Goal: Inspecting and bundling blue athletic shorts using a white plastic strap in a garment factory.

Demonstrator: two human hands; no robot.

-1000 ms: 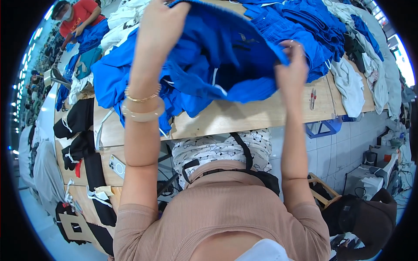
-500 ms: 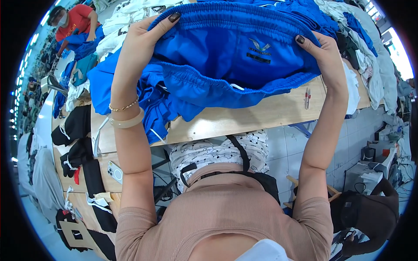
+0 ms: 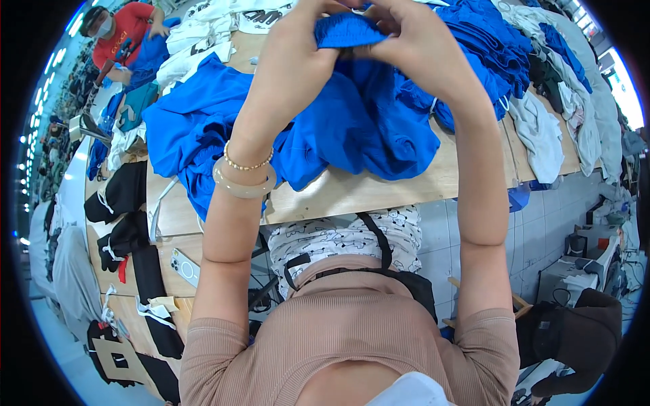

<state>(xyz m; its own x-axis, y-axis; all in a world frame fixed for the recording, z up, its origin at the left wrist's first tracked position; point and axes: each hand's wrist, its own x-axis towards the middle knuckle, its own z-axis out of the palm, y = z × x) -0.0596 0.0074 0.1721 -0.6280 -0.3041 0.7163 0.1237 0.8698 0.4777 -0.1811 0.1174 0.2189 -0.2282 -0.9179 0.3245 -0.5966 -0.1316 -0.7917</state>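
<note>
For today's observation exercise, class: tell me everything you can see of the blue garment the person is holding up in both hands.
The blue garment is bright royal blue, of soft knit-looking fabric, bunched and creased. Its top edge is gathered between the left hand and the right hand, held close together above the wooden table. The rest hangs down in folds, merging with the heap of blue garments there. Its exact type cannot be told.

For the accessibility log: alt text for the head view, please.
Both hands, the left hand and right hand, bunch a blue garment together above a wooden table piled with blue and white clothing. A phone lies at the table's left.
</note>
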